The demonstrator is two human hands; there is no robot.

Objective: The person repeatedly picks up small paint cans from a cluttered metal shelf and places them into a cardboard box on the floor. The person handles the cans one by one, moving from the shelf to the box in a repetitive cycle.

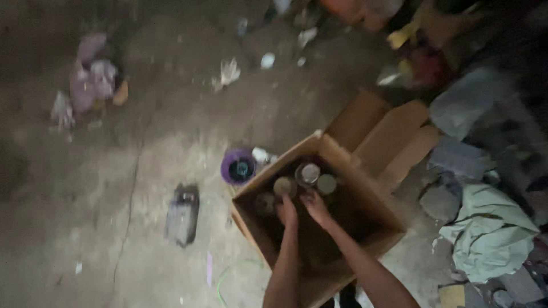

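Observation:
An open cardboard box (365, 194) stands on a dim concrete floor, its flaps folded out to the upper right. Inside it, at the far corner, stand several round cans or jars (309, 173), seen from above. Both my arms reach down into the box. My left hand (287, 212) is beside a round brownish lid (283, 185). My right hand (315, 206) lies just below a pale lid (326, 183). The picture is blurred, so whether either hand grips anything is unclear.
A purple round container (238, 167) sits on the floor at the box's left corner. A dark flat object (182, 217) lies further left. Greenish cloth (491, 234) and clutter fill the right side. Crumpled rags (91, 80) lie far left. A green loop (228, 279) lies near the box.

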